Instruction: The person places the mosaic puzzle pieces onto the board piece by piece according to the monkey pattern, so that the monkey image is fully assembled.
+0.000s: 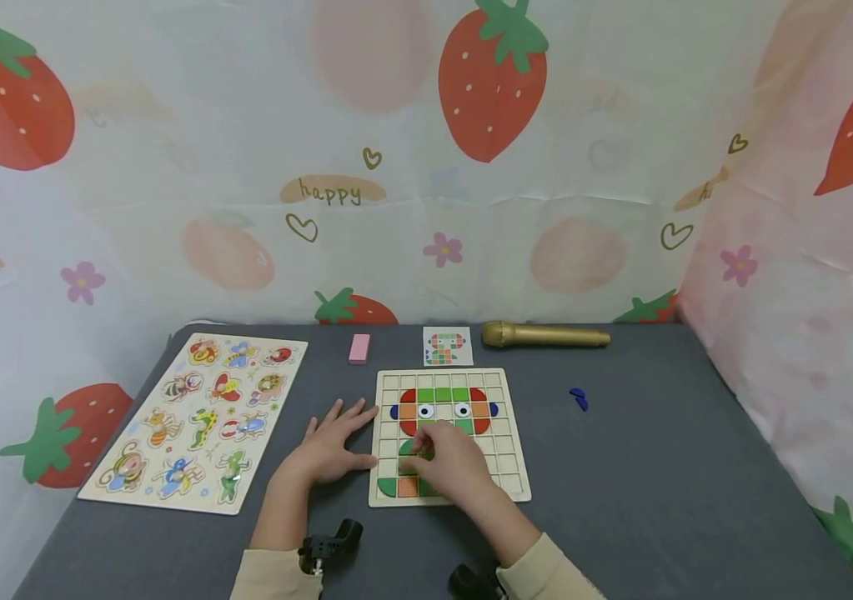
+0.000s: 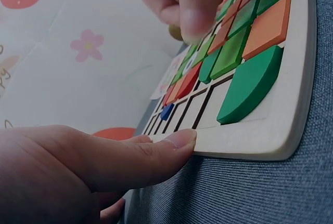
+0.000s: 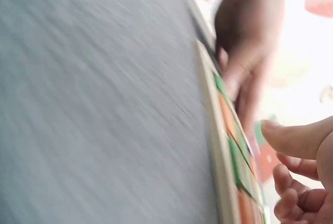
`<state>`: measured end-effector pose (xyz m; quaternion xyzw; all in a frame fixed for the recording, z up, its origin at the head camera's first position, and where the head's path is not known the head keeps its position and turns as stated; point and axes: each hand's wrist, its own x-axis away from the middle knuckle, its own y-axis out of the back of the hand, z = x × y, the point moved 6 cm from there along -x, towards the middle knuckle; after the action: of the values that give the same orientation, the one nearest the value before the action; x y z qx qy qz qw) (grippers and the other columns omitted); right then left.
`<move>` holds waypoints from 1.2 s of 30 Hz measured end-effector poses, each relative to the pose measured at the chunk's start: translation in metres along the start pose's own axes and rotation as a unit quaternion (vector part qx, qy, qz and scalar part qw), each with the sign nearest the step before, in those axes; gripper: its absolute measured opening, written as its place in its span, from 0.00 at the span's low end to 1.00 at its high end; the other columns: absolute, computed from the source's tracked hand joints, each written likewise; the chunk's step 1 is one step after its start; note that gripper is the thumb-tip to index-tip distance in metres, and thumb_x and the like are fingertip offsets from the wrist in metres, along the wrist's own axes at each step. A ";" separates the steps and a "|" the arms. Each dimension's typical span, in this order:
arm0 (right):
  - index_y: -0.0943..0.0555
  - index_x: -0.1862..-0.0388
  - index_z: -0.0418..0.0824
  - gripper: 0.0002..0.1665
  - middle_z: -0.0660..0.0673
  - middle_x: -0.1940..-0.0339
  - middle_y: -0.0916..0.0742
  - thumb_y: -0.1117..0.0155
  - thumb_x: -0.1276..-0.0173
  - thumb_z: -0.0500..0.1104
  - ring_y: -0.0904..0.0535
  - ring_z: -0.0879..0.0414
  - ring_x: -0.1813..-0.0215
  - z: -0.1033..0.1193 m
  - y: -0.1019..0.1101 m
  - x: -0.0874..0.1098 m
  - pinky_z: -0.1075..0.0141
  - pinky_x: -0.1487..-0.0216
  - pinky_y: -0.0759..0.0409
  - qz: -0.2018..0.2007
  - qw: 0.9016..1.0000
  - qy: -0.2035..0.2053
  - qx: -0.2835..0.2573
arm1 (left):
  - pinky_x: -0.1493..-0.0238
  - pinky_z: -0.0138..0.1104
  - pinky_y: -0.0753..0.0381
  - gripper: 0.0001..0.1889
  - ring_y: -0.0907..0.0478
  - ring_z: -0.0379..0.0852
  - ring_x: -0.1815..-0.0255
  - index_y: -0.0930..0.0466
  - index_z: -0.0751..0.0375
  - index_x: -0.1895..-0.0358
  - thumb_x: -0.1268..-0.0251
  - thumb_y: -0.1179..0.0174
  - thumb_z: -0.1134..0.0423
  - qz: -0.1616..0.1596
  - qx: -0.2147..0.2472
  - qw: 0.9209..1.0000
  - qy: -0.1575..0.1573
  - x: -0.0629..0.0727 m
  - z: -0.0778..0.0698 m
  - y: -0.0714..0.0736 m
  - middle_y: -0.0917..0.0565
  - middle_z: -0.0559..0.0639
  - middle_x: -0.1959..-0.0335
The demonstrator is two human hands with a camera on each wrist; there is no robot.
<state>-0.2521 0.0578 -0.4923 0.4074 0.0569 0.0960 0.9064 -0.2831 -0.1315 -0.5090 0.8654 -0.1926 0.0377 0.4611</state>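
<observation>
A pale wooden grid board (image 1: 512, 467) lies on the table, bearing flat coloured pieces. Its upper rows hold red rounded corners (image 1: 407, 396), green squares (image 1: 444, 394), two eye pieces (image 1: 425, 411) and blue end pieces (image 1: 494, 410). Lower down are an orange square (image 2: 268, 26) and a green rounded piece (image 2: 252, 86). My left hand (image 1: 328, 450) rests at the board's left edge, fingers spread, thumb on the rim. Over the board's middle hovers my right hand (image 1: 456, 467), fingers loosely bent; in the right wrist view thumb and fingertips stand apart with nothing between them.
Left of the board lies a big insect-picture puzzle (image 1: 197, 425). Behind it are a pink block (image 1: 359, 349), a pattern card (image 1: 448, 346) and a gold microphone (image 1: 546, 335). Small blue pieces (image 1: 579, 398) lie to the right. A strawberry-print cloth (image 1: 396, 167) hangs around the table.
</observation>
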 end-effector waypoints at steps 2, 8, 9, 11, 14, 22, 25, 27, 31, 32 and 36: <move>0.19 0.68 0.50 0.11 0.54 0.71 0.20 0.23 0.38 0.50 0.26 0.59 0.69 -0.008 0.009 -0.002 0.66 0.68 0.27 -0.010 0.999 -0.007 -0.031 | 0.22 0.66 0.66 0.42 0.61 0.62 0.16 0.37 0.48 0.22 0.40 0.29 0.54 0.000 0.000 1.000 0.002 0.000 0.000 0.000 0.42 0.54 0.18; 0.17 0.63 0.46 0.08 0.52 0.68 0.17 0.26 0.35 0.45 0.26 0.57 0.69 -0.031 0.038 -0.007 0.63 0.69 0.27 -0.038 0.996 -0.035 -0.075 | 0.22 0.65 0.67 0.43 0.62 0.62 0.16 0.37 0.48 0.22 0.41 0.28 0.54 -0.001 0.001 1.000 0.007 0.001 0.000 -0.001 0.42 0.54 0.18; 0.17 0.62 0.45 0.08 0.52 0.68 0.16 0.27 0.34 0.45 0.26 0.57 0.69 -0.034 0.042 -0.008 0.64 0.68 0.27 -0.044 0.995 -0.039 -0.075 | 0.22 0.65 0.66 0.43 0.62 0.62 0.16 0.37 0.48 0.22 0.41 0.28 0.54 -0.001 0.000 1.000 0.007 0.001 -0.001 -0.001 0.42 0.54 0.18; 0.16 0.61 0.44 0.08 0.52 0.68 0.15 0.26 0.35 0.45 0.25 0.57 0.68 -0.041 0.053 -0.008 0.63 0.67 0.27 -0.058 0.994 -0.049 -0.079 | 0.22 0.65 0.66 0.43 0.62 0.62 0.16 0.37 0.48 0.22 0.41 0.28 0.54 -0.001 -0.001 1.000 0.007 0.001 0.000 -0.001 0.42 0.54 0.18; 0.15 0.61 0.44 0.08 0.51 0.68 0.14 0.26 0.35 0.45 0.24 0.56 0.67 -0.052 0.069 -0.008 0.63 0.66 0.26 -0.084 0.991 -0.061 -0.083 | 0.22 0.65 0.66 0.43 0.62 0.62 0.16 0.37 0.48 0.22 0.41 0.28 0.54 -0.001 -0.001 1.000 0.007 0.001 0.000 -0.001 0.42 0.54 0.18; 0.15 0.55 0.41 0.12 0.45 0.64 0.14 0.29 0.31 0.47 0.22 0.52 0.62 -0.089 0.111 -0.004 0.62 0.63 0.26 -0.147 0.981 -0.092 -0.081 | 0.22 0.66 0.66 0.43 0.61 0.62 0.16 0.37 0.47 0.22 0.41 0.28 0.53 -0.002 -0.001 1.000 0.005 0.002 0.002 -0.001 0.42 0.54 0.18; 0.15 0.54 0.41 0.13 0.43 0.61 0.13 0.32 0.30 0.48 0.21 0.50 0.60 -0.104 0.122 0.000 0.59 0.62 0.25 -0.173 0.977 -0.109 -0.063 | 0.22 0.66 0.66 0.43 0.62 0.62 0.16 0.37 0.47 0.22 0.41 0.28 0.53 -0.002 0.000 1.000 0.006 0.001 0.003 -0.001 0.42 0.54 0.18; 0.15 0.53 0.41 0.14 0.42 0.59 0.12 0.33 0.29 0.48 0.20 0.48 0.58 -0.116 0.128 0.003 0.57 0.61 0.24 -0.185 0.973 -0.125 -0.050 | 0.22 0.66 0.67 0.43 0.62 0.62 0.16 0.37 0.47 0.22 0.41 0.28 0.53 -0.002 0.001 1.000 0.006 0.001 0.003 -0.002 0.42 0.54 0.18; 0.16 0.49 0.39 0.16 0.37 0.49 0.13 0.35 0.27 0.48 0.19 0.43 0.51 -0.143 0.138 0.011 0.51 0.56 0.20 -0.203 0.966 -0.155 -0.039 | 0.22 0.66 0.67 0.43 0.62 0.62 0.16 0.37 0.47 0.22 0.41 0.28 0.53 -0.001 0.003 1.000 0.005 0.000 0.002 -0.002 0.43 0.54 0.18; 0.17 0.48 0.38 0.16 0.36 0.47 0.14 0.36 0.27 0.47 0.19 0.41 0.49 -0.149 0.141 0.013 0.49 0.54 0.20 -0.208 0.964 -0.162 -0.039 | 0.22 0.66 0.67 0.43 0.62 0.62 0.16 0.37 0.47 0.22 0.41 0.28 0.53 -0.001 0.003 1.000 0.005 0.000 0.002 -0.001 0.43 0.54 0.18; 0.18 0.43 0.36 0.18 0.31 0.40 0.20 0.36 0.27 0.44 0.27 0.34 0.38 -0.164 0.149 0.019 0.40 0.41 0.27 -0.234 0.954 -0.187 -0.021 | 0.22 0.66 0.67 0.43 0.62 0.62 0.16 0.37 0.48 0.22 0.41 0.28 0.54 -0.001 0.003 1.000 0.005 0.000 0.001 -0.001 0.43 0.54 0.18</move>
<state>-0.2822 0.2781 -0.4897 0.3741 -0.0223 -0.1956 0.9063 -0.2828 -0.1320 -0.5105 0.8670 -0.1891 0.0421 0.4590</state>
